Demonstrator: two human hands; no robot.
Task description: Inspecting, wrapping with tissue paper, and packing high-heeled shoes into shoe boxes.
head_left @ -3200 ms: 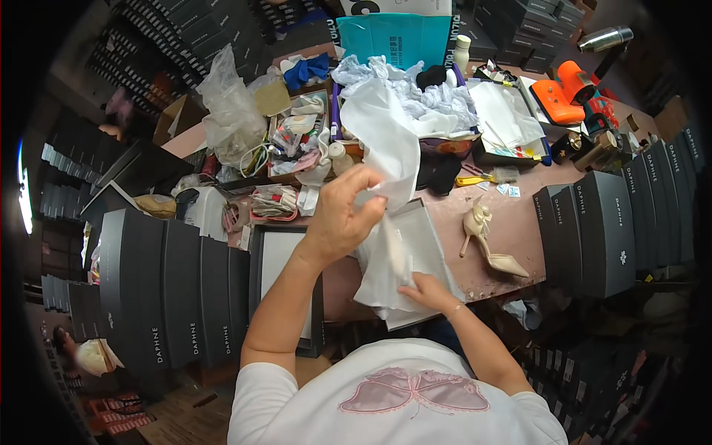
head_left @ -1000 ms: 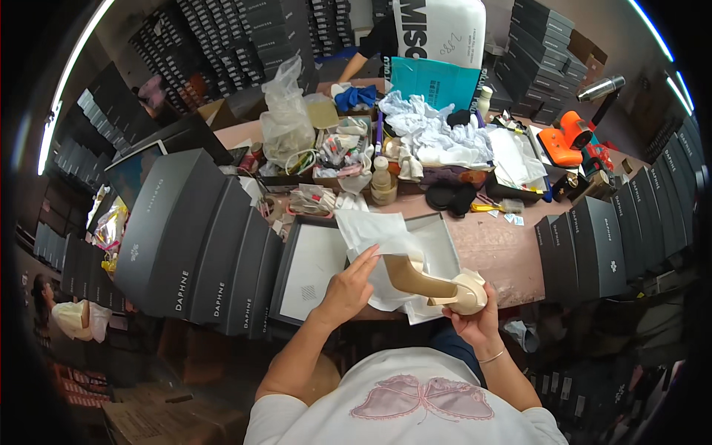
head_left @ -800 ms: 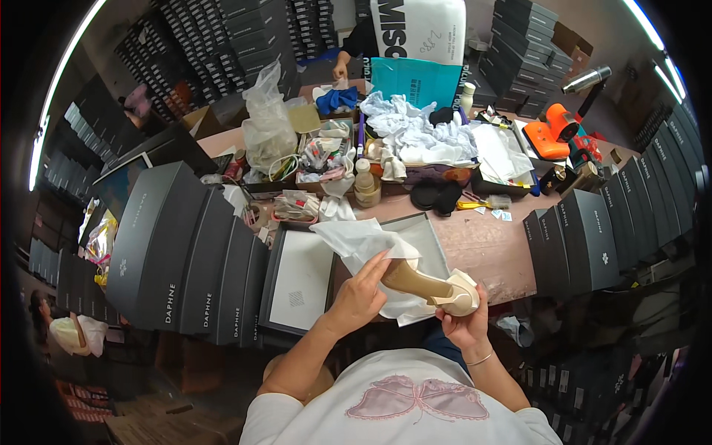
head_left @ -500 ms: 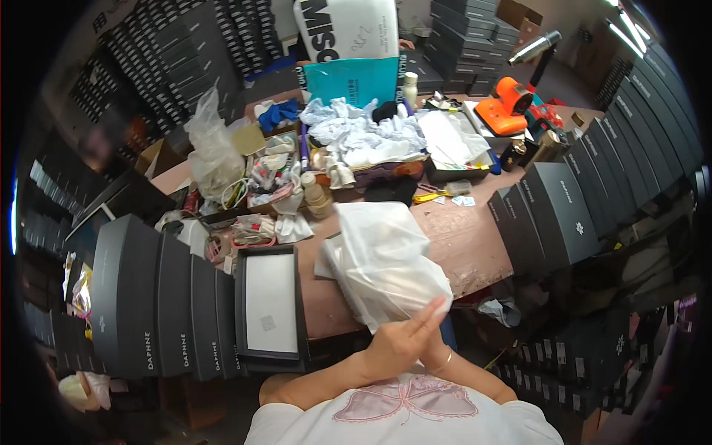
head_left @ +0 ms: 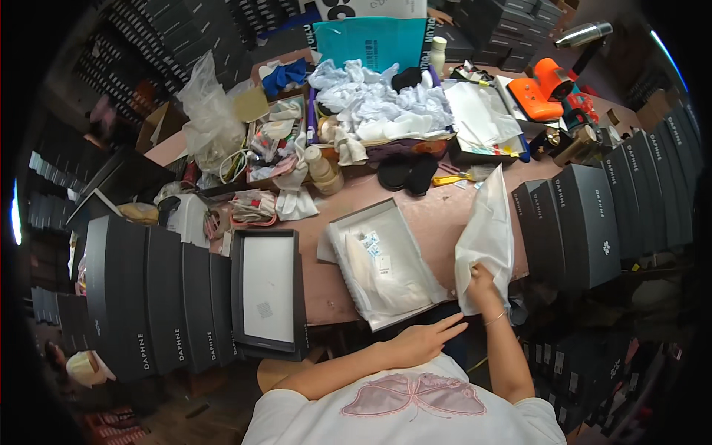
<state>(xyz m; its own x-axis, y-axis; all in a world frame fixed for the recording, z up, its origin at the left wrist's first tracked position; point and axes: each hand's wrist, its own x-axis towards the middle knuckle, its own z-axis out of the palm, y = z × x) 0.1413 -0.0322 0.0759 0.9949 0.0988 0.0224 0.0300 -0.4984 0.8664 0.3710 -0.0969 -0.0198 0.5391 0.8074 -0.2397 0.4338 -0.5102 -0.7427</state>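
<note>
My right hand (head_left: pixel 480 282) grips the lower end of a white dust bag (head_left: pixel 487 233), which stands up beside the open shoe box. The open shoe box (head_left: pixel 352 226) lies in front of me on the pinkish table (head_left: pixel 437 211), lined with white tissue paper (head_left: pixel 382 271) and a small tag. My left hand (head_left: pixel 423 343) hovers flat, fingers apart, just below the box's near edge, holding nothing. The box lid (head_left: pixel 268 294) lies upside down to the left of the box.
Black shoe boxes stand in rows on the left (head_left: pixel 148 297) and right (head_left: pixel 593 222). Crumpled white paper (head_left: pixel 386 107), a clear plastic bag (head_left: pixel 208 122), black pads (head_left: pixel 404 172), an orange tool (head_left: pixel 545 85) and a teal bag (head_left: pixel 371 41) crowd the table's far side.
Earlier I held a beige high-heeled shoe over the box. The white bag has since moved from in front of me to the right, and my left hand has let go.
</note>
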